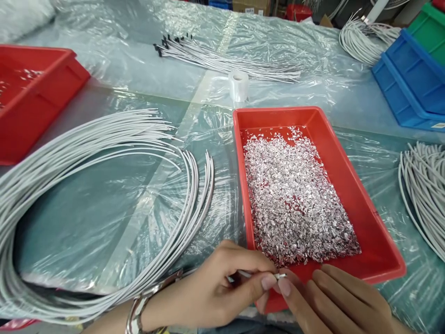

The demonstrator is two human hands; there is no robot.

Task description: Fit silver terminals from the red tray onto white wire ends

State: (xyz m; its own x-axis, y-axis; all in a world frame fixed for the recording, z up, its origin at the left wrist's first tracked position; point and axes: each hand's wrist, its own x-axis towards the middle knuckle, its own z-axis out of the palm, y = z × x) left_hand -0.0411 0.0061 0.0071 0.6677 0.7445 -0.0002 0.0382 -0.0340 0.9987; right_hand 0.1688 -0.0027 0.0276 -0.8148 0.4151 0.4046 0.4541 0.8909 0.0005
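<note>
the left hand (215, 292) pinches the end of a white cable (248, 274) between thumb and forefinger, close to the tip, a grip that likely steadies the limp end. the right hand (333, 301) meets it fingertip to fingertip, thumb and forefinger closed on what looks like a small silvery clip (280, 276) at the cable's tip, though it is too tiny to be sure. both hands hover at the near rim of the red tray (365, 218), so its heap of shiny metal bits (295, 199) lies within easy reach. the loose white cables (86, 144) arc at the left, ends toward the tray, and a tape roll (238, 85) stands beyond.
</note>
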